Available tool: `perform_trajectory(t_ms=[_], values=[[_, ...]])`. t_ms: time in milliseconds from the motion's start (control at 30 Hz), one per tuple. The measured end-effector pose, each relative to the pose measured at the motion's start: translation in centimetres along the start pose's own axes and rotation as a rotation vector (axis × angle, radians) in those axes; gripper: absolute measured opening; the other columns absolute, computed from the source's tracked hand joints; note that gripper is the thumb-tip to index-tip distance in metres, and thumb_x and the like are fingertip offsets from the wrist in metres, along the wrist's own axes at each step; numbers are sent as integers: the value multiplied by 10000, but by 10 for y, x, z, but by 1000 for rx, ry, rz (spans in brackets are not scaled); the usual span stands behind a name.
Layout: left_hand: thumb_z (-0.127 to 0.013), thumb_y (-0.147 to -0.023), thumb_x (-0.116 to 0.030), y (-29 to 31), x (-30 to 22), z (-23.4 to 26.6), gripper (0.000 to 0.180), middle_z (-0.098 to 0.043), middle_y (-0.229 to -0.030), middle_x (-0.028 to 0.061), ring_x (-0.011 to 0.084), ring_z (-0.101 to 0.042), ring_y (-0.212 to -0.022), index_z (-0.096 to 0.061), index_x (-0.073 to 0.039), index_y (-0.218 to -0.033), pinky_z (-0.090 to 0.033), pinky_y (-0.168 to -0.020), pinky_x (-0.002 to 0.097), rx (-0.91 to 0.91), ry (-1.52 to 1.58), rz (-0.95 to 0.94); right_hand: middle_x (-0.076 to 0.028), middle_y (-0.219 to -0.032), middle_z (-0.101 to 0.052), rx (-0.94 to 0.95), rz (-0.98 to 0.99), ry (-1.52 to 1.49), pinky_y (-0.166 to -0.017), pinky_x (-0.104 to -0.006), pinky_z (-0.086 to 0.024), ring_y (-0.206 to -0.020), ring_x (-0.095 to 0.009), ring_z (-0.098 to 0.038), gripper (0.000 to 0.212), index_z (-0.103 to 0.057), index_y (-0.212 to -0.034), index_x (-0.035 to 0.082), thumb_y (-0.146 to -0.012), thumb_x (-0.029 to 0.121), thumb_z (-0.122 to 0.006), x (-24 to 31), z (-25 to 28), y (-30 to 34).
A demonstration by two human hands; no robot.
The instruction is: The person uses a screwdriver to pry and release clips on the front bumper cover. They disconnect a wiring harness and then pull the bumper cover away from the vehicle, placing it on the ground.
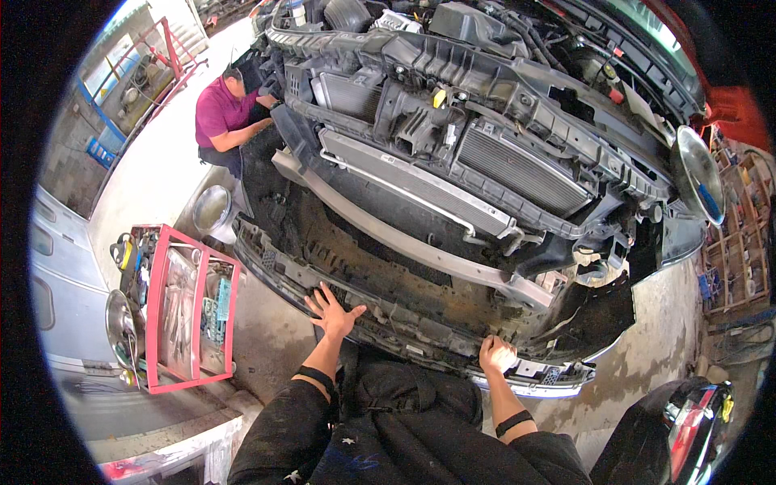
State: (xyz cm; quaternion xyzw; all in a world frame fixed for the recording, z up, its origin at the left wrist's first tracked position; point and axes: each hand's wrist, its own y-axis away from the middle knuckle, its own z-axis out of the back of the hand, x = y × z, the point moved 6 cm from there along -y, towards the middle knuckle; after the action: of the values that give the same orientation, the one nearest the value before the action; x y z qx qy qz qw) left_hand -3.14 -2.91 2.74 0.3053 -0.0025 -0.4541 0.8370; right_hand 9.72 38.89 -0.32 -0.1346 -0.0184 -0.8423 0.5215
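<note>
In front of me lies a car's front bumper cover (pixel 412 330), its dirty black inside facing up, below the car's exposed front end. My left hand (pixel 335 314) rests on its near edge with fingers spread. My right hand (pixel 497 354) is closed around the same edge, farther right; its fingertips are partly hidden. Beyond the cover, a curved grey bumper beam (pixel 404 240) spans the front of the car. Behind that beam sit a long finned cooler (pixel 416 179) and a radiator (pixel 517 166).
A co-worker (pixel 222 117) in a purple shirt crouches at the far left, hands at the car's corner. At left stands a red tool cart (pixel 194 303) with tools, near round metal bowls (pixel 212 208). A headlamp-shaped part (pixel 695 424) lies at lower right; wooden shelves (pixel 735 234) stand at far right.
</note>
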Motion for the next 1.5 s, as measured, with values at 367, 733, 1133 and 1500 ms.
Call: perform_trajectory(t_ms=[367,733,1133,1500], values=[[-761,-689,-571,-4,2,-3,1234,36,-1575,139,372,145,-1426,55,-147,-1512,-114,-1068,686,-30,-55,1,-112,-732,-670,19,-1,1,-762,-449,-452,-721,-301,-635,293,-650,-721,92,-862,294,-492,2,2,0],[-753,-707,-558,3,-3,4,1224,50,-1573,149,372,160,-1423,72,-141,-1510,-79,-1079,676,-3,-41,2,-108,-716,-667,22,4,22,-742,-448,-455,-710,-292,-635,308,-660,-729,90,-874,286,-472,4,5,-1],[-764,-699,-547,-2,1,-2,1221,22,-1574,152,375,143,-1426,52,-143,-1513,-86,-1073,682,-32,-28,-19,-109,-720,-667,43,-9,45,-749,-456,-456,-714,-301,-639,292,-651,-728,99,-869,291,-483,5,5,-1],[-752,-698,-573,-4,3,-4,1228,44,-1572,161,383,155,-1421,51,-120,-1510,-97,-1062,689,-27,-41,-30,-112,-717,-667,38,-10,56,-738,-455,-456,-711,-302,-637,304,-643,-716,94,-877,286,-471,4,3,-1]])
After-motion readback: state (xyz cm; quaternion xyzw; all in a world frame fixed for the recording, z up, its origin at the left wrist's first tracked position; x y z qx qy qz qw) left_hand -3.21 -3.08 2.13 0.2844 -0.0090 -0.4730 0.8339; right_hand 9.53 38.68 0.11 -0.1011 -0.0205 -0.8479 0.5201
